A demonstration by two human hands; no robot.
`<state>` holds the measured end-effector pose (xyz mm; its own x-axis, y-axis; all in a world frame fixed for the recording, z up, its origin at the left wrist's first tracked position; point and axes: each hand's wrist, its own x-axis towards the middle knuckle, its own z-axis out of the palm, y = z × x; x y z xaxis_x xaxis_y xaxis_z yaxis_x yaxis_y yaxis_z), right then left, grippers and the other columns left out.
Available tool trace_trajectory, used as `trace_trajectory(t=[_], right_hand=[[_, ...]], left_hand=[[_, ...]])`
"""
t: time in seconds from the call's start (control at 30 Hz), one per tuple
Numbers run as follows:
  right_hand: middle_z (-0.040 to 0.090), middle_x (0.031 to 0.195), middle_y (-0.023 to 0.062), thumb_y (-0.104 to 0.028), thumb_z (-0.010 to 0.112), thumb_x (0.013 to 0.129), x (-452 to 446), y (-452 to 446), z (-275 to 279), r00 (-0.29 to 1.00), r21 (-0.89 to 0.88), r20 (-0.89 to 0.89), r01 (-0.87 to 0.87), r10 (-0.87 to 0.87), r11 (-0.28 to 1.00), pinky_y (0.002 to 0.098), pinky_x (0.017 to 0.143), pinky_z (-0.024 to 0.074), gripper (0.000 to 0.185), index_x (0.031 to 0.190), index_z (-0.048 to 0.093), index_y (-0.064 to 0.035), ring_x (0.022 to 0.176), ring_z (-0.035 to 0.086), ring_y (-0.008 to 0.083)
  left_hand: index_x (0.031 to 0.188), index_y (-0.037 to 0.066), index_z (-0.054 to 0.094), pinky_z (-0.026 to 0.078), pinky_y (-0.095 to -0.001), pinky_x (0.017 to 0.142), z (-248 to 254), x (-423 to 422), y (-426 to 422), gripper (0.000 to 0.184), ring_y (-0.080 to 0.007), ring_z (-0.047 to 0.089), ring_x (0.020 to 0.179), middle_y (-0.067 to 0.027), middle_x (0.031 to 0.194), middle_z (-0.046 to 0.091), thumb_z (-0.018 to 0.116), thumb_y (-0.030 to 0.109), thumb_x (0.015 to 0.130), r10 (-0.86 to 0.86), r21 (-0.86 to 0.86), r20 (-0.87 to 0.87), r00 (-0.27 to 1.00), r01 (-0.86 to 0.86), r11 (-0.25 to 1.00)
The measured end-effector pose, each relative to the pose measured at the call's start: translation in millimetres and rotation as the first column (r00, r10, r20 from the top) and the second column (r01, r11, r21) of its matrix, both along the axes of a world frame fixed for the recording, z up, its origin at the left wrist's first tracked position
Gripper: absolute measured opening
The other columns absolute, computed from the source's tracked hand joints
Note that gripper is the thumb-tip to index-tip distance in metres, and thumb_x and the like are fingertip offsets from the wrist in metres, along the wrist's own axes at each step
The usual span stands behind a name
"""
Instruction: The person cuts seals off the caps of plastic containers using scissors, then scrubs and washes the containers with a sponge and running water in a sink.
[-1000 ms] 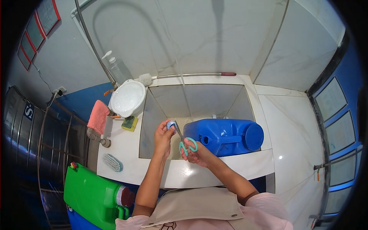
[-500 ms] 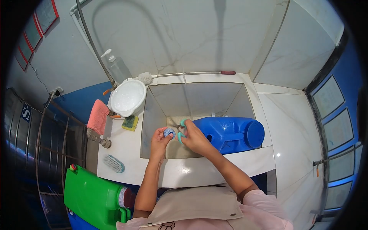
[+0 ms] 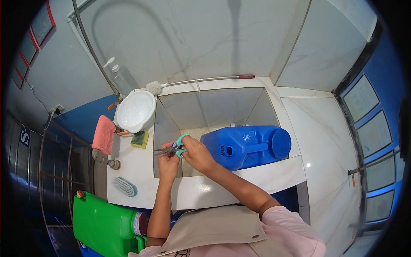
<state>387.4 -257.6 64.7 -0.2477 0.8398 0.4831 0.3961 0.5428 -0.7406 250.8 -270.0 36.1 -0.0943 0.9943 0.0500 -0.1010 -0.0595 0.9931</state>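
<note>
Teal-handled scissors (image 3: 181,141) are in my right hand (image 3: 198,155), its fingers through the loops. Their blades point left, across the fingers of my left hand (image 3: 169,162). That hand is closed on a small round blue cap, now mostly hidden behind the scissors and fingers. Both hands are over the left part of the sink basin (image 3: 166,124). To their right, a blue jerrycan (image 3: 252,145) lies on its side in the basin, an uncovered opening facing up and a large round cap at its right end.
On the left ledge are a white basin (image 3: 136,112), a sponge (image 3: 140,139), a scrub brush (image 3: 124,186) and a pink cloth (image 3: 103,135) over a pipe. A long-handled brush (image 3: 205,80) lies along the back rim. A green jerrycan (image 3: 105,220) stands front left.
My right hand has moved left and brought the scissors over to my left hand, the blades now across its fingers and the blue cap. The camera view has shifted slightly.
</note>
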Motion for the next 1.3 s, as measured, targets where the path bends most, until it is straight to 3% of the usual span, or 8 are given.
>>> trace_trajectory(t=[0.43, 0.6, 0.73, 0.83, 0.93, 1.0, 1.1, 1.3], right_hand=[[0.060, 0.083, 0.0112, 0.005, 0.059, 0.076, -15, 9, -14, 0.935, -0.256, -0.271, 0.159, -0.229, 0.954, 0.0311, 0.070, 0.0497, 0.021, 0.093, 0.050, -0.0014, 0.079, 0.064, 0.0206], [0.058, 0.086, 0.0039, -0.001, 0.063, 0.082, -8, 27, -32, 0.648, -0.554, -0.700, -0.226, -0.301, 0.801, 0.0247, 0.072, 0.0488, 0.015, 0.091, 0.051, -0.0024, 0.081, 0.060, 0.0123], [0.059, 0.087, 0.0043, -0.002, 0.064, 0.082, 4, 23, -20, 0.644, -0.574, -0.706, -0.278, -0.295, 0.770, 0.0242, 0.072, 0.0483, 0.016, 0.092, 0.051, -0.0013, 0.080, 0.060, 0.0128], [0.060, 0.085, 0.0053, 0.000, 0.062, 0.082, 10, 17, -5, 0.791, -0.460, -0.599, -0.213, -0.123, 0.862, 0.0253, 0.073, 0.0491, 0.016, 0.093, 0.051, -0.0013, 0.080, 0.060, 0.0128], [0.062, 0.093, 0.0148, 0.002, 0.059, 0.079, 18, 17, 11, 0.938, -0.366, -0.305, 0.044, -0.164, 0.930, 0.0307, 0.072, 0.0490, 0.017, 0.092, 0.049, -0.0015, 0.082, 0.063, 0.0250], [0.061, 0.094, 0.0191, 0.003, 0.059, 0.075, 22, 15, 17, 0.996, -0.090, 0.002, 0.094, -0.095, 0.991, 0.0374, 0.071, 0.0485, 0.022, 0.095, 0.051, -0.0012, 0.083, 0.061, 0.0353], [0.062, 0.088, 0.0183, 0.001, 0.061, 0.076, 14, 19, 10, 0.984, 0.146, 0.098, 0.131, -0.146, 0.980, 0.0334, 0.067, 0.0473, 0.019, 0.093, 0.053, 0.0004, 0.077, 0.063, 0.0295], [0.061, 0.080, 0.0177, -0.001, 0.063, 0.075, 12, 57, -3, 0.854, -0.358, -0.335, 0.275, -0.398, 0.892, 0.0317, 0.066, 0.0469, 0.021, 0.094, 0.055, 0.0012, 0.071, 0.061, 0.0274]], left_hand=[[0.107, -0.002, 0.053, 0.045, -0.0242, 0.079, -2, -4, 4, 0.027, -0.0116, 0.057, 0.088, -0.0057, 0.096, 0.061, 0.062, -0.005, 0.081, 0.084, 0.224, -0.280, 0.956, -0.020, 0.974], [0.108, 0.000, 0.051, 0.044, -0.0230, 0.081, -9, -1, 9, 0.029, -0.0106, 0.056, 0.091, -0.0064, 0.099, 0.060, 0.062, -0.007, 0.082, -0.049, 0.176, 0.059, 0.997, 0.038, 0.984], [0.110, 0.000, 0.049, 0.044, -0.0236, 0.083, -11, 3, 11, 0.031, -0.0109, 0.055, 0.093, -0.0070, 0.101, 0.059, 0.061, -0.006, 0.083, -0.067, 0.212, 0.112, 0.991, 0.042, 0.976], [0.111, 0.000, 0.048, 0.043, -0.0228, 0.084, -12, 7, 16, 0.031, -0.0095, 0.054, 0.094, -0.0059, 0.100, 0.059, 0.061, -0.006, 0.083, -0.062, 0.216, 0.102, 0.993, 0.039, 0.976], [0.108, 0.001, 0.050, 0.043, -0.0283, 0.085, -8, 17, 23, 0.030, -0.0159, 0.057, 0.092, -0.0077, 0.100, 0.060, 0.063, -0.003, 0.081, -0.032, 0.270, 0.015, 0.999, 0.026, 0.962], [0.101, 0.002, 0.054, 0.043, -0.0361, 0.083, -2, 21, 25, 0.027, -0.0257, 0.057, 0.088, -0.0104, 0.097, 0.061, 0.066, 0.003, 0.077, 0.302, 0.424, -0.596, 0.744, -0.027, 0.905], [0.096, 0.002, 0.057, 0.041, -0.0423, 0.080, 11, 26, 36, 0.025, -0.0328, 0.053, 0.087, -0.0138, 0.096, 0.059, 0.068, 0.007, 0.074, 0.229, 0.282, -0.792, 0.566, 0.008, 0.959], [0.093, 0.003, 0.056, 0.040, -0.0392, 0.077, 10, 35, 35, 0.023, -0.0309, 0.053, 0.084, -0.0141, 0.091, 0.058, 0.069, 0.009, 0.075, 0.375, 0.450, -0.550, 0.746, -0.114, 0.886]])
